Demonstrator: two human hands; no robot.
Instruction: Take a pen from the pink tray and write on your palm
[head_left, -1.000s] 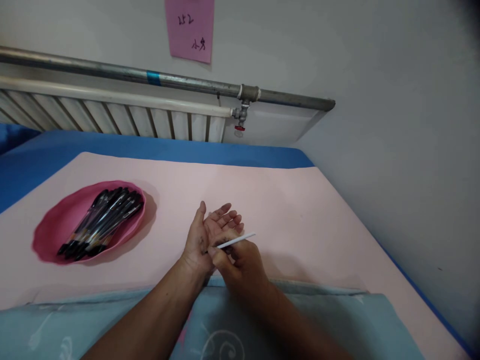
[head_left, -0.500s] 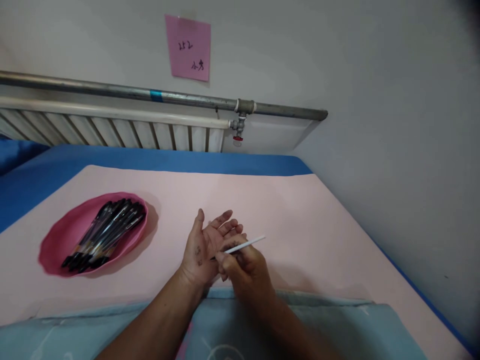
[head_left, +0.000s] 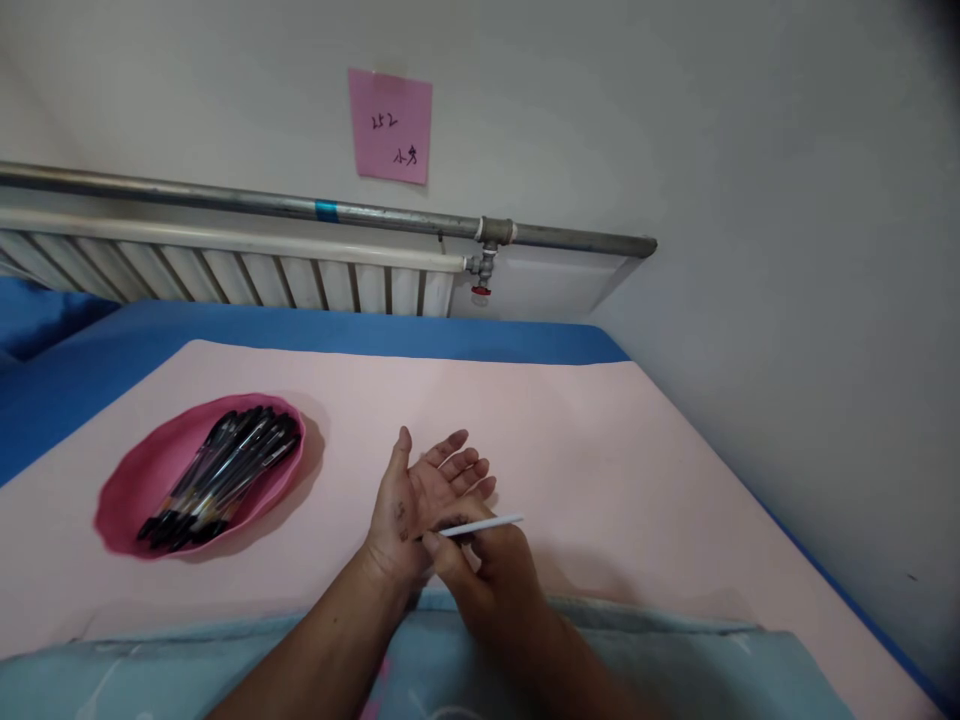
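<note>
To your left a pink dish (head_left: 127,490) sits on the pink sheet (head_left: 600,440), filled with black pens (head_left: 225,470) lying side by side. Beyond the sheet you see blue cloth (head_left: 375,335), then a white radiator (head_left: 225,275) under a grey pipe (head_left: 225,200) — a pink note (head_left: 390,125) on the wall above.
</note>
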